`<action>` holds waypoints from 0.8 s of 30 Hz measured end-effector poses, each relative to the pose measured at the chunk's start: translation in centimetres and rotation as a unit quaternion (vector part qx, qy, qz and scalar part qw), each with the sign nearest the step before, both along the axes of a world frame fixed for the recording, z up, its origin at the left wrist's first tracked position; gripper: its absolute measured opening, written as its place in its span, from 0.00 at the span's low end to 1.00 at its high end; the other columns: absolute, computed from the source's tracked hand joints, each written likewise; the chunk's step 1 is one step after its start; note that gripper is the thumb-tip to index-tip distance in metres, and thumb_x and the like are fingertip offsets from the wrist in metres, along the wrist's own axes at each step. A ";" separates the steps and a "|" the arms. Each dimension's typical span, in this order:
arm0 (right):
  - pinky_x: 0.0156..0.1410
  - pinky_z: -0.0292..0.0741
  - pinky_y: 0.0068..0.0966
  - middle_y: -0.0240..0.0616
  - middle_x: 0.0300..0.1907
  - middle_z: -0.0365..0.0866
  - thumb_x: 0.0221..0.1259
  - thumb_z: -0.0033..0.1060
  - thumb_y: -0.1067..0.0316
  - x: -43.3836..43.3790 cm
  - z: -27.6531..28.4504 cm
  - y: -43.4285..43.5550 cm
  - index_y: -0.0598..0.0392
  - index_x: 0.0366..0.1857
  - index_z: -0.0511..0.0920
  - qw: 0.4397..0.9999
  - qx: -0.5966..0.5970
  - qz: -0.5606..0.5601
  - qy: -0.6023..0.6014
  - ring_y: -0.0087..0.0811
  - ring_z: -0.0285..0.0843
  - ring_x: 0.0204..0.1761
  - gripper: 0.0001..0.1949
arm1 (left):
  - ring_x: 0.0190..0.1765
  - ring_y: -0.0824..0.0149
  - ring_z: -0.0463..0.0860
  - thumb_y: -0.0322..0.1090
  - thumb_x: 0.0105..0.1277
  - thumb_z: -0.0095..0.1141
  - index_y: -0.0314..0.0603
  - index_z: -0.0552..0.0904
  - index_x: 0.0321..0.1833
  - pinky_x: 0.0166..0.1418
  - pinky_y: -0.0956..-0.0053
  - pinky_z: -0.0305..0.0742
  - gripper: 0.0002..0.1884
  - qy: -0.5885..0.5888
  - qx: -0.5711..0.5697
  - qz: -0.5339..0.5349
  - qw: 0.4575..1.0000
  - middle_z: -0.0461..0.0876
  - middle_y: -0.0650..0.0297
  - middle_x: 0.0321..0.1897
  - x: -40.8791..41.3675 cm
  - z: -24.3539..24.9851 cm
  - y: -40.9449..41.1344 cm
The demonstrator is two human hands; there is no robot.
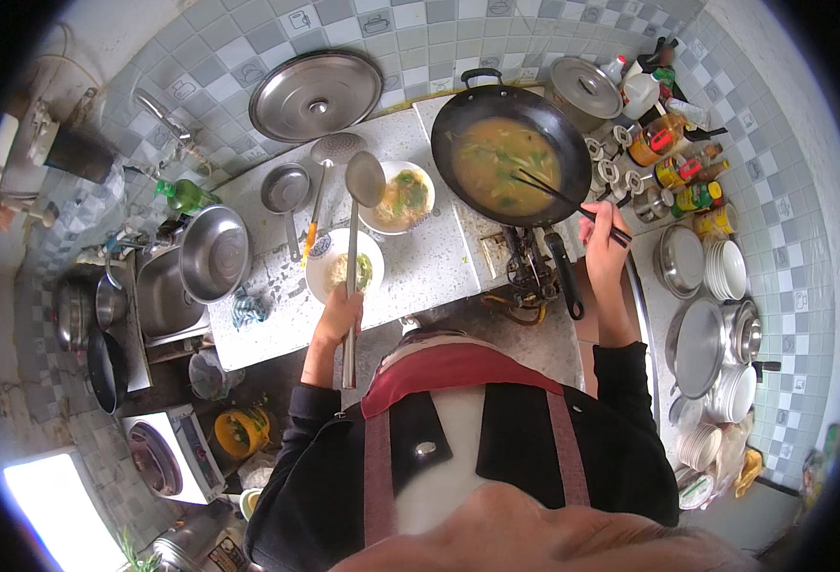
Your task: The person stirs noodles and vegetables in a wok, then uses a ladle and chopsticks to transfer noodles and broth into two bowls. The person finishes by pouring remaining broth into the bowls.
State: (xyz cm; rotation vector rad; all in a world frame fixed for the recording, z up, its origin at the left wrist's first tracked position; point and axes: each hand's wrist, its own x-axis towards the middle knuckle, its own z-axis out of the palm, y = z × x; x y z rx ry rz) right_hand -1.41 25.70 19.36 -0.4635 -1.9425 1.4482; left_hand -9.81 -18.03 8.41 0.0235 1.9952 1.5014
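My left hand (338,314) grips the long handle of a metal ladle (366,179). The ladle's bowl hangs beside a white bowl of noodles and greens (404,204). Below the handle stands a second white bowl (318,270) with noodles and some greens, partly hidden by the ladle and my hand. My right hand (602,232) is closed around dark chopsticks (549,187), whose tips reach into the broth. Broth with green leaves and pale pieces (506,161) fills the lower part of a black wok (456,114). The wok sits over a gas burner (527,268), its handle pointing towards me.
A skimmer (338,148) and a small metal strainer or pan (285,187) lie on the speckled counter (420,264). A large lid (318,96) leans against the tiles. Left is a sink (166,304) with a steel basin (215,254); right are sauce bottles (656,139) and stacked plates (726,270).
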 end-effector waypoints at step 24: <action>0.42 0.72 0.46 0.60 0.34 0.78 0.74 0.55 0.58 -11.3 -7.9 7.8 0.63 0.34 0.77 0.949 0.263 0.108 -0.139 0.65 0.74 0.39 0.16 | 0.12 0.76 0.63 0.36 0.76 0.51 0.42 0.70 0.34 0.15 0.79 0.56 0.11 -0.101 0.232 0.002 0.967 0.65 0.71 0.16 0.0 8.8 8.1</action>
